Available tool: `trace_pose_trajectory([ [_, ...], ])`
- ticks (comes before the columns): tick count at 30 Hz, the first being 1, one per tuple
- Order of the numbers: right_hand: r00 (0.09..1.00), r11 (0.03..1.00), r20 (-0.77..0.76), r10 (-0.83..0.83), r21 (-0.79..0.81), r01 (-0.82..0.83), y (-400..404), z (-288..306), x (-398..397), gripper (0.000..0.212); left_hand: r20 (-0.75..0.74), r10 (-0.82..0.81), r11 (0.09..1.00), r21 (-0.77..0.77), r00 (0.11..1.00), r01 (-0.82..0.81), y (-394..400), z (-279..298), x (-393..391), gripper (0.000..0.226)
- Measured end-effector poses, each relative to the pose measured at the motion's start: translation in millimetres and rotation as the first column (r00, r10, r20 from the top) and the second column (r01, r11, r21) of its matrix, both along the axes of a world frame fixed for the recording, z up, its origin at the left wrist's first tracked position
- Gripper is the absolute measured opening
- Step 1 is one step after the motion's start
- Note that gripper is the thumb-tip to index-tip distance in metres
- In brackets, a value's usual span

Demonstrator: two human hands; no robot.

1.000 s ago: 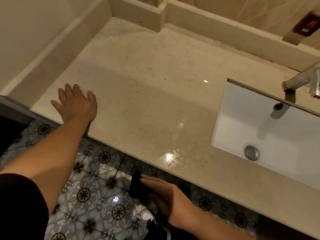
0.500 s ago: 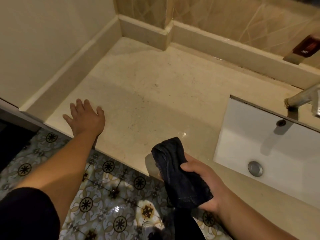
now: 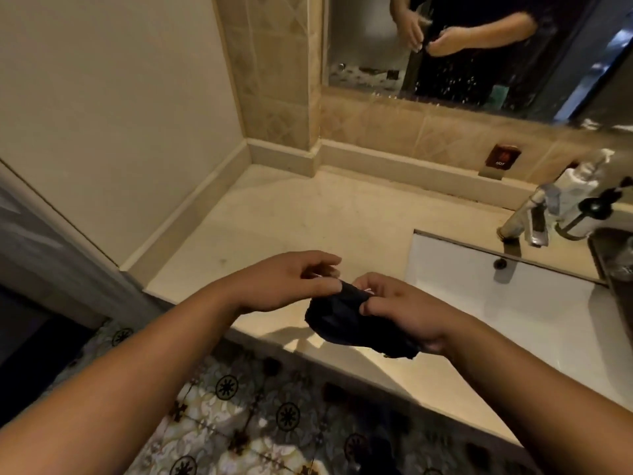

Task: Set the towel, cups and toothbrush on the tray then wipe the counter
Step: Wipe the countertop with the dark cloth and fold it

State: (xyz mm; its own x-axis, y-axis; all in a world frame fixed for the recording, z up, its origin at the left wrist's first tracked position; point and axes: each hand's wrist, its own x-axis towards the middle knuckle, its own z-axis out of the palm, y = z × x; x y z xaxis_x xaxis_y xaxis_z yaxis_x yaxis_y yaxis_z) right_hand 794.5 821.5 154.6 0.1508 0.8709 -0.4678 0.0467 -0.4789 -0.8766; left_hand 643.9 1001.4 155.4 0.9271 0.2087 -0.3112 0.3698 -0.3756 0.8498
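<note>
A dark, crumpled cloth (image 3: 346, 320) hangs above the front edge of the beige stone counter (image 3: 308, 217). My right hand (image 3: 407, 310) grips its right side, fingers curled into the fabric. My left hand (image 3: 291, 282) pinches the cloth's top edge with thumb and fingertips. Both hands meet over the counter's front, left of the sink. At the far right edge the corner of a dark tray (image 3: 613, 255) shows, with something glassy in it that I cannot make out. No cups or toothbrush are plainly visible.
A white sink basin (image 3: 513, 303) is set into the counter at right, under a metal faucet (image 3: 527, 217). A mirror (image 3: 479, 46) hangs above the tiled backsplash. A wall closes the left side. Patterned floor tiles (image 3: 239, 406) lie below the counter edge.
My left hand has lifted off the counter and come to the cloth. My right hand has raised the cloth from below the counter edge to above it. The view has tilted up.
</note>
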Motion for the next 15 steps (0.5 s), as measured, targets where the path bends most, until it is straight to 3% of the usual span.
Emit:
trace_pose_trajectory([
  [2,0.992,0.998,0.109,0.061,0.018,-0.063,-3.7,11.1,-0.8,0.02,-0.057,-0.082,0.978,0.189,0.995,0.092,-9.5,13.6,-0.1,0.064],
  [4,0.977,0.994,0.189,0.101,0.03,-0.108,-8.8,19.5,-2.8,0.02,-0.061,-0.119,0.942,0.309,0.991,0.132,-16.2,23.5,-2.1,0.049],
  [8,0.928,0.983,0.336,0.163,0.028,-0.183,-19.5,22.8,-5.1,0.023,-0.037,-0.159,0.901,0.402,0.987,0.16,-23.7,32.0,-11.9,0.015],
  [11,0.738,0.956,0.625,0.255,-0.05,-0.288,-28.3,9.2,-1.0,0.021,-0.057,-0.167,0.877,0.448,0.984,0.175,-23.4,27.1,-18.3,0.009],
  [15,0.702,0.965,0.677,0.222,-0.048,-0.258,-36.4,-14.6,9.6,0.016,-0.114,-0.188,0.869,0.444,0.976,0.219,-20.0,8.6,-17.7,0.005],
])
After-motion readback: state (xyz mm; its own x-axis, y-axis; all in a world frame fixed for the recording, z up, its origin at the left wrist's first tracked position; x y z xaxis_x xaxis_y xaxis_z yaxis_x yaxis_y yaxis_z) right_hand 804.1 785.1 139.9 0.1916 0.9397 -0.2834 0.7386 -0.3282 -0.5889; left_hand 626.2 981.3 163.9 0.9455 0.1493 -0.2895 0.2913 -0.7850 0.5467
